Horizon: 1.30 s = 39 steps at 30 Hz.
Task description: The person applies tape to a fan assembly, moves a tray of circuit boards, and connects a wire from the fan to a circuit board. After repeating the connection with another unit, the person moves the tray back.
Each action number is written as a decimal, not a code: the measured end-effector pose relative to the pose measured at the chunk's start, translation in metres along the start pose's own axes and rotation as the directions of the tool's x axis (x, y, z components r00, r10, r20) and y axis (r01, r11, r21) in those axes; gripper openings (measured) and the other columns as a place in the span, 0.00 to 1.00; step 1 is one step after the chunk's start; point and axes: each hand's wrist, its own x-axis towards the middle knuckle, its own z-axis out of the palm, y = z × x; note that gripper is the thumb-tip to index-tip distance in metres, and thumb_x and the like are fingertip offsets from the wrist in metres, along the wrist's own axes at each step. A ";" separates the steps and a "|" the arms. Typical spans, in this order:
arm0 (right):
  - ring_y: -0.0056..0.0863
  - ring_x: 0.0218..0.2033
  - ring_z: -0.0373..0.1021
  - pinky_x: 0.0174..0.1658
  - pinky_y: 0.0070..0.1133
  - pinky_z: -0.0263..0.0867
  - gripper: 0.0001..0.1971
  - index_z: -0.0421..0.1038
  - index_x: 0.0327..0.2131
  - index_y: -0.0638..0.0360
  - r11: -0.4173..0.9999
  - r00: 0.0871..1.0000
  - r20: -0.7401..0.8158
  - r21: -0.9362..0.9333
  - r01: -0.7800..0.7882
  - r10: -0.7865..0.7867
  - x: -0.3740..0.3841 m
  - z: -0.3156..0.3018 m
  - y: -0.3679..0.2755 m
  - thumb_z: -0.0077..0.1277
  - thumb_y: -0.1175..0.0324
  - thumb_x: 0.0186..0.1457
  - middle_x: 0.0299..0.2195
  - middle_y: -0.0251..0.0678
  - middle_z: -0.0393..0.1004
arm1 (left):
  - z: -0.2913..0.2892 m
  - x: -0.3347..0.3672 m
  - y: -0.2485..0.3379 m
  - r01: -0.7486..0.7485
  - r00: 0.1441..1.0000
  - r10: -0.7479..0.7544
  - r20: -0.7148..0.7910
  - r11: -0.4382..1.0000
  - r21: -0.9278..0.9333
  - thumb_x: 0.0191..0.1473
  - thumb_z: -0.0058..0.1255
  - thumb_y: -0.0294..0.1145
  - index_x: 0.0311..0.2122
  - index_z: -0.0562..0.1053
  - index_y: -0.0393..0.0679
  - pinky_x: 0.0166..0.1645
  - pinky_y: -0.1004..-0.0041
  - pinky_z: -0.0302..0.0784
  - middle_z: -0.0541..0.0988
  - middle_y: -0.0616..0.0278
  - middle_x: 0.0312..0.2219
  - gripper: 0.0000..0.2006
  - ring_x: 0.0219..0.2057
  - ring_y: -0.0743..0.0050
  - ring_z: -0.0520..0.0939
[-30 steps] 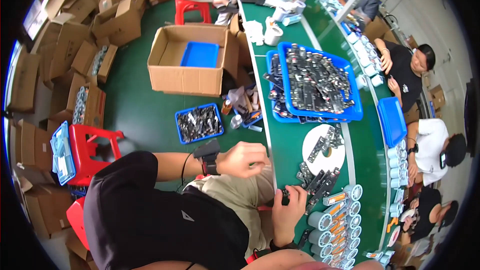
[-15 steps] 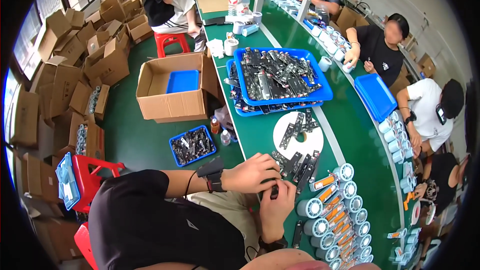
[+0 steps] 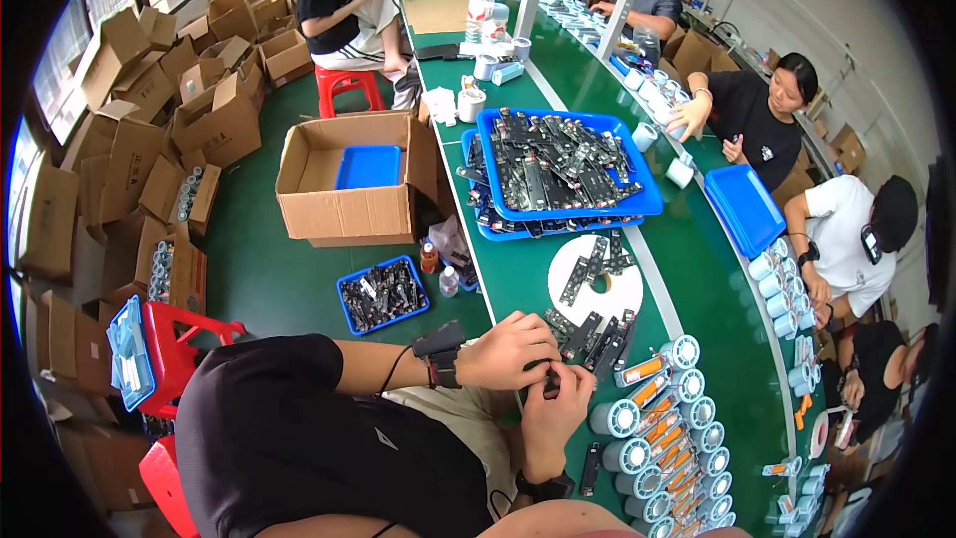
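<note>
My left hand [image 3: 510, 351] and my right hand [image 3: 558, 412] meet at the near edge of the green table, fingers closed together. Pinched between them is a small black piece [image 3: 551, 383], mostly covered by the fingers, so its kind does not show. Just beyond the hands lie several loose black circuit boards [image 3: 600, 343], some resting against a white disc [image 3: 622, 301] with a hole. Beside my right hand a single black board [image 3: 592, 468] lies near rows of light-blue round housings [image 3: 617, 418] with orange-wrapped parts between them.
Stacked blue trays [image 3: 652, 201] full of black boards stand ahead. On the floor at left are an open carton [image 3: 344, 217], another tray of boards [image 3: 426, 305] and a red stool [image 3: 177, 364]. Co-workers sit along the table's far side, near empty blue trays [image 3: 742, 204].
My hands stay together on the small black piece with slight finger movement. The view has shifted a little. Across the table, a co-worker's hand has opened away from a housing.
</note>
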 end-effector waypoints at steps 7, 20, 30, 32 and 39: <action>0.39 0.35 0.73 0.32 0.28 0.71 0.13 0.75 0.41 0.60 1.000 1.000 -0.005 0.009 0.002 -0.002 0.001 0.000 -0.003 0.61 0.77 0.51 0.43 0.43 0.69 | 0.003 -0.002 0.000 -0.001 0.998 0.002 -0.067 1.000 0.024 0.46 0.59 0.28 0.33 0.80 0.46 0.46 0.68 0.71 0.79 0.70 0.35 0.06 0.42 0.68 0.79; 0.30 0.31 0.71 0.26 0.21 0.69 0.11 0.75 0.39 0.60 0.996 0.998 0.015 0.065 -0.060 0.059 0.002 -0.001 -0.003 0.61 0.80 0.51 0.43 0.40 0.68 | 0.006 -0.001 0.001 0.015 0.996 -0.013 -0.093 1.000 0.023 0.45 0.60 0.29 0.30 0.80 0.46 0.43 0.69 0.72 0.80 0.71 0.34 0.05 0.40 0.69 0.79; 0.28 0.29 0.71 0.25 0.20 0.69 0.12 0.76 0.39 0.60 0.998 0.999 -0.004 0.056 -0.042 0.042 0.002 0.001 -0.004 0.62 0.80 0.50 0.42 0.40 0.68 | 0.006 0.001 0.001 0.019 0.993 -0.016 -0.113 0.999 0.027 0.43 0.60 0.28 0.28 0.80 0.47 0.43 0.70 0.73 0.80 0.71 0.32 0.04 0.39 0.69 0.80; 0.29 0.32 0.71 0.24 0.19 0.69 0.11 0.75 0.38 0.60 0.994 0.997 0.005 0.080 -0.080 0.080 0.002 0.000 -0.006 0.62 0.80 0.50 0.43 0.39 0.68 | 0.006 0.000 0.002 0.016 0.993 -0.014 -0.120 1.000 0.021 0.43 0.61 0.29 0.28 0.80 0.46 0.42 0.70 0.72 0.80 0.71 0.32 0.04 0.38 0.69 0.80; 0.30 0.30 0.71 0.24 0.20 0.69 0.11 0.75 0.38 0.60 0.996 0.999 -0.010 0.066 -0.053 0.054 0.001 0.000 -0.006 0.61 0.82 0.50 0.42 0.40 0.68 | 0.008 0.000 0.003 0.008 0.990 -0.004 -0.140 1.000 0.025 0.42 0.61 0.29 0.27 0.79 0.45 0.40 0.70 0.71 0.79 0.70 0.31 0.04 0.38 0.69 0.79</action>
